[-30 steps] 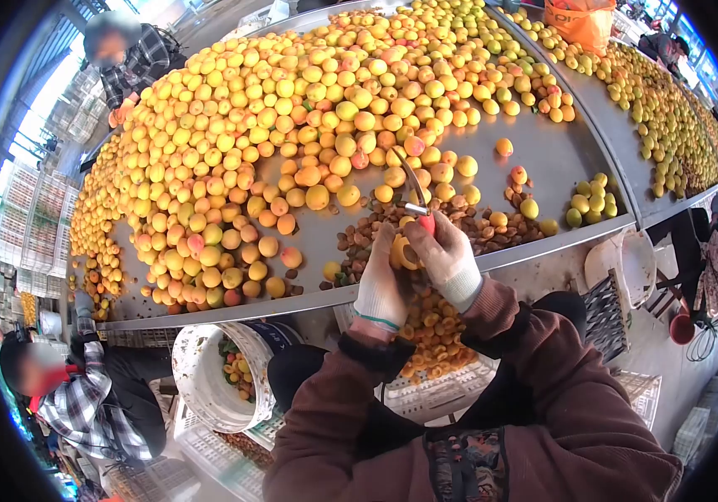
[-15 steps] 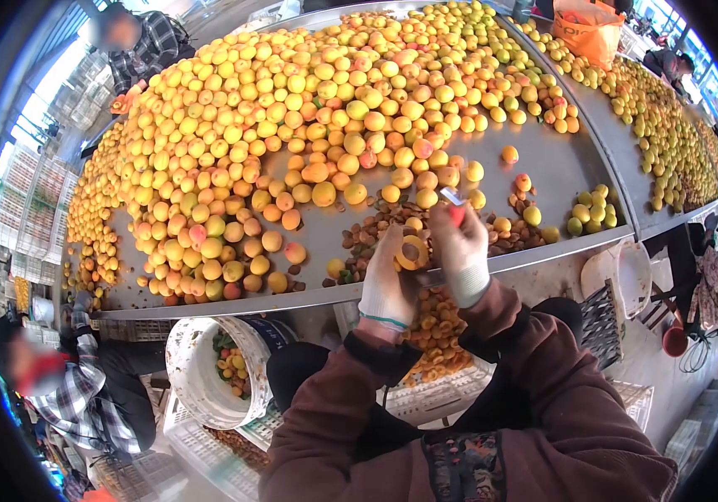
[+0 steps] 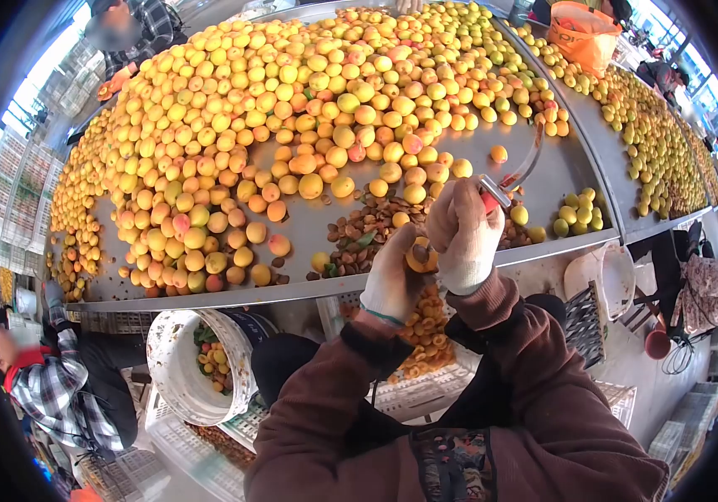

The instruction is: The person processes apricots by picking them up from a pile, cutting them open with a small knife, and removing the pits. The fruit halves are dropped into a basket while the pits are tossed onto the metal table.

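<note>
My left hand (image 3: 390,280), in a pale glove, is closed around a cut apricot (image 3: 422,256) with its orange flesh facing up. Right beside it, my gloved right hand (image 3: 463,238) grips a small red-handled metal tool (image 3: 494,192), its metal end pointing up and right. A curved, blurred streak (image 3: 533,159) arcs away from the tool over the table; I cannot make out what it is. Below both hands, a crate (image 3: 438,393) holds many opened apricot halves (image 3: 426,330). Brown apricot pits (image 3: 367,222) lie on the table just beyond my hands.
A large heap of whole apricots (image 3: 275,109) covers the metal table (image 3: 292,294). Greenish apricots (image 3: 579,213) sit by the right divider. A white bucket (image 3: 162,368) stands at lower left, another bucket (image 3: 618,280) at right. Co-workers (image 3: 66,381) are at left and across the table.
My right hand has turned, swinging the tool's metal end to the right, and the blurred streak has appeared. My left hand keeps the apricot. The whole view has shifted slightly.
</note>
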`<action>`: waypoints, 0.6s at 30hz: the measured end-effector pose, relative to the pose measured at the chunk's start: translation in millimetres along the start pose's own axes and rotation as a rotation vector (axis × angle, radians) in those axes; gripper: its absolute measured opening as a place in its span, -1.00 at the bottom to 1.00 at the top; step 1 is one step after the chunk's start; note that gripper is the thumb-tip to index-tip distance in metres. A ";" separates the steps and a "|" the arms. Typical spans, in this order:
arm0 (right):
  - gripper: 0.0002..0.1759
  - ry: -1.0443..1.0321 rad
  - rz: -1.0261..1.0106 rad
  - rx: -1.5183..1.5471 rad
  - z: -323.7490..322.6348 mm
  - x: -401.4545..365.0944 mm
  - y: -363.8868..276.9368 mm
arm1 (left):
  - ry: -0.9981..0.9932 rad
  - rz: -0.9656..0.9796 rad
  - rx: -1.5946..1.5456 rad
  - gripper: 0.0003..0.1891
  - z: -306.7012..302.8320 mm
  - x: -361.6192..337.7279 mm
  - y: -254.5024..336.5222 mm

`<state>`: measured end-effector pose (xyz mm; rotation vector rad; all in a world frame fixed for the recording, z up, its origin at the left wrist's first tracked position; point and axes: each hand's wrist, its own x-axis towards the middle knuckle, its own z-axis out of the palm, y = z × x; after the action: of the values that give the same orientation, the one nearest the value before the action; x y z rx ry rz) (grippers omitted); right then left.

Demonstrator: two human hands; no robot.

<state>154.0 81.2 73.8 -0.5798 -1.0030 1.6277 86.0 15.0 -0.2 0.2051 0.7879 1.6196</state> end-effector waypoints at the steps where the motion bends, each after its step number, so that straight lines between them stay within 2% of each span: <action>1: -0.58 -0.004 0.001 -0.002 0.9 0.4 2.1 | 0.021 -0.012 -0.046 -0.76 3.6 -0.7 1.6; 3: -0.58 0.042 -0.029 0.030 5.3 2.7 9.3 | 0.040 -0.020 -0.092 -0.73 5.1 -2.7 5.5; 5: -0.56 0.094 -0.010 0.041 12.2 3.2 15.7 | 0.048 0.520 1.002 -0.72 2.5 -6.9 11.2; 6: -0.55 0.150 0.010 0.052 14.9 3.5 17.7 | 0.054 0.523 0.998 -0.72 1.4 -7.4 15.6; 8: -0.54 0.139 0.059 0.098 17.4 6.1 14.7 | 0.048 0.659 1.278 -0.67 2.0 -8.1 27.5; 12: -0.57 0.138 0.154 0.271 13.9 16.6 20.8 | 0.032 0.746 1.284 -0.68 -2.9 -4.3 33.2; 14: -0.57 0.155 0.208 0.292 15.2 18.6 23.4 | 0.016 0.508 0.803 -0.92 -6.9 0.8 29.1; 15: -0.57 0.120 0.200 0.283 15.4 18.5 25.0 | 0.026 0.507 0.796 -0.92 -9.0 2.0 26.5; 17: -0.56 0.084 0.202 0.268 16.3 18.6 28.9 | 0.148 0.041 0.096 -0.86 5.6 -2.7 39.2; 18: -0.56 0.065 0.195 0.263 16.9 19.9 30.6 | 0.154 0.040 0.088 -0.86 5.6 -2.5 44.1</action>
<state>118.4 92.9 59.4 -0.5598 -0.6864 1.8648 54.1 14.6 30.8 0.1616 0.9796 1.6540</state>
